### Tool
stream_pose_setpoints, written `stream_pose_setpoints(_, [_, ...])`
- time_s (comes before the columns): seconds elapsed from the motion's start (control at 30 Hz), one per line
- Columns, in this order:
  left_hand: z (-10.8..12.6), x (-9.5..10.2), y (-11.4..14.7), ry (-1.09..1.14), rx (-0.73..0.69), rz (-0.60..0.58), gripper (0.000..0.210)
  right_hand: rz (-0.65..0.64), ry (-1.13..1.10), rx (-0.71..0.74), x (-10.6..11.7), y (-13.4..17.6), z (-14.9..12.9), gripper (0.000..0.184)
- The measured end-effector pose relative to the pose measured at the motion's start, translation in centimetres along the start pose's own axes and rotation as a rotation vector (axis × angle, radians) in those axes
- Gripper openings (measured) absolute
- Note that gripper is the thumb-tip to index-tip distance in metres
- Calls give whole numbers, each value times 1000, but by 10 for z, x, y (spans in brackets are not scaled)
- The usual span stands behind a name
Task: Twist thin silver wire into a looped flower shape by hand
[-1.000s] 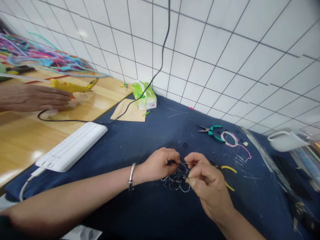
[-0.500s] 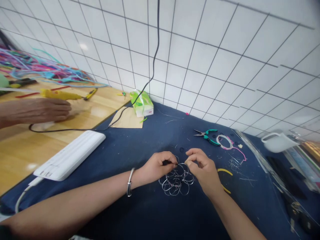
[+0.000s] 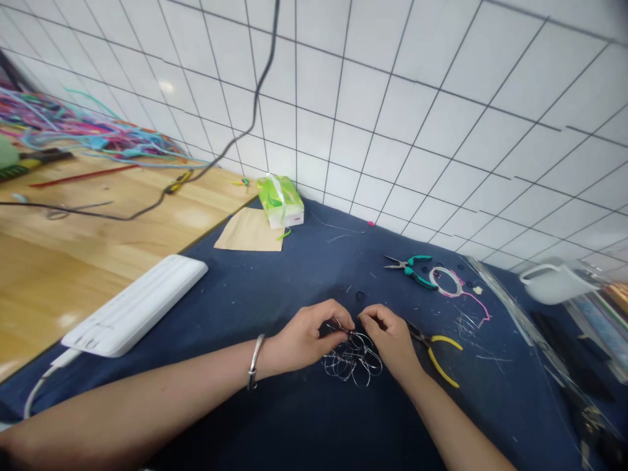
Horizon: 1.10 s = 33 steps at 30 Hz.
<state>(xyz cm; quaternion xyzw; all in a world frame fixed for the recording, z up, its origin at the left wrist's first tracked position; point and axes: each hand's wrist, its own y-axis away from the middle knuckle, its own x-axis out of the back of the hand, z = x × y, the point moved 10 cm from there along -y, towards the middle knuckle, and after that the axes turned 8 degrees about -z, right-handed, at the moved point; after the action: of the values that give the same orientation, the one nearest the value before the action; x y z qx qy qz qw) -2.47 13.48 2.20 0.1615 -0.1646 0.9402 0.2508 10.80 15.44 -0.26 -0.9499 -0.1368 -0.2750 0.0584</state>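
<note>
A looped silver wire piece (image 3: 360, 360), shaped like a flower with thin round petals, is between my hands above the dark blue cloth. My left hand (image 3: 307, 333) is closed in a pinch on its upper edge, thumb against fingers. Just right of that grip, my right hand (image 3: 392, 343) has thumb and forefinger pressed together by the top of the loops. Whatever is in that pinch is too small to make out. Yellow-handled pliers (image 3: 444, 343) lie beside my right wrist, their jaws partly hidden behind it.
Green-handled pliers (image 3: 412, 267) and a white ring-shaped coil (image 3: 445, 281) lie farther back, near wire scraps. A white power strip (image 3: 135, 304) sits left, a tissue pack (image 3: 280, 201) by the tiled wall. A black cable (image 3: 255, 104) hangs across. At right stands a white cup (image 3: 552, 284).
My right thumb and finger have closed together, and the wire piece has tilted. Another person's hand and a yellow tool have left the view at left. The black cable has swung left.
</note>
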Motion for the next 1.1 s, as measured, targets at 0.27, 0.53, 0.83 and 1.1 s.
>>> stream_pose_setpoints(0.27, [-22,28,-7,398,78,185,13,198,45,-1,32,1,6,20])
stream_pose_setpoints(0.53, [-61,31,-10,785,245,264,34,111,557,252,22,-11,-2,20])
stream_pose_setpoints(0.83, [-73,22,-4,858,336,297,31,-171,1199,475,-37,-19,-32,18])
stream_pose_setpoints(1.1, [-76,29,1,839,349,373,29,-136,786,351,-23,-45,-30,14])
